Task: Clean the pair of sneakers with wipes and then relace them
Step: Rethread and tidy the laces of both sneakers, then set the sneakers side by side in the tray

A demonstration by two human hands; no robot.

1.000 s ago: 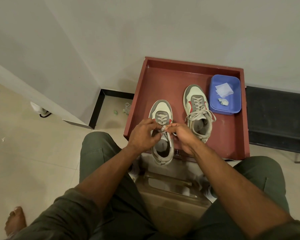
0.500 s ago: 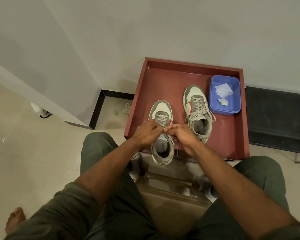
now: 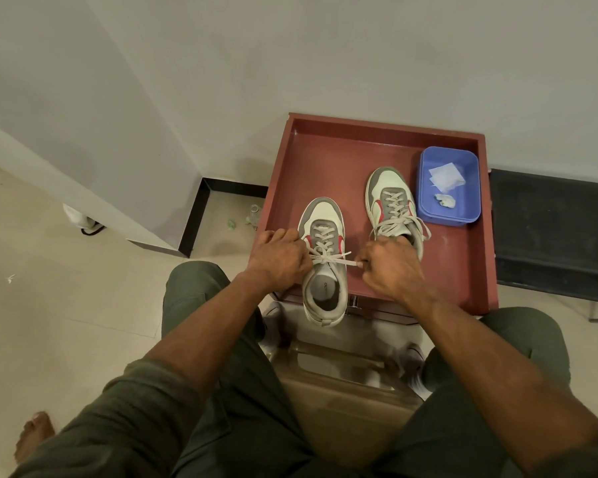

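Hands (image 3: pixel 332 262) taut — lace (image 3: pixel 328 259), grey-white sneaker (image 3: pixel 325 270)

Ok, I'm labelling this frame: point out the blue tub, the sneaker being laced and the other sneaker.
blue tub (image 3: pixel 463 215), head view, near rim.
sneaker being laced (image 3: pixel 321 210), head view, toe cap.
other sneaker (image 3: pixel 389 181), head view, toe cap.

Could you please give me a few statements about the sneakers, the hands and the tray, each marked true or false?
1. Both hands pull the lace of the near sneaker sideways. True: left hand, right hand.
2. The far sneaker has no laces. False: it is laced and tied.
3. The blue tub holds a wipe. True.
4. The blue tub sits on the floor. False: it stands in the red tray.
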